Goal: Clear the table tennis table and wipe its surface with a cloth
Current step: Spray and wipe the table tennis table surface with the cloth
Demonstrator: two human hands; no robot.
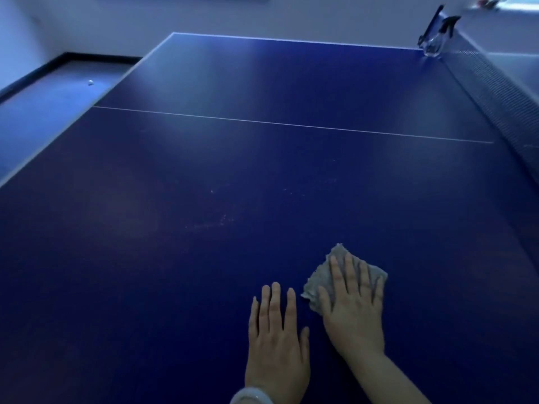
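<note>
Dark blue table tennis surface (233,176) with thin white centre line; crumpled grey cloth (320,282) lies on it near the camera-side edge. Right hand (354,309) presses flat on cloth, fingers (348,269) straight and spread, nothing gripped. Left hand (277,339) just left of cloth, flat on surface, fingers straight, holding nothing. Net (495,91) far right of cloth.

The room is dim and looks blue. A pale wall (262,16) stands at the far side. The floor (58,91) on the left is dark, with a black strip where it meets the wall. A small white ball (90,82) lies on the floor. Bright light comes from a window (516,2) in the top right corner.
</note>
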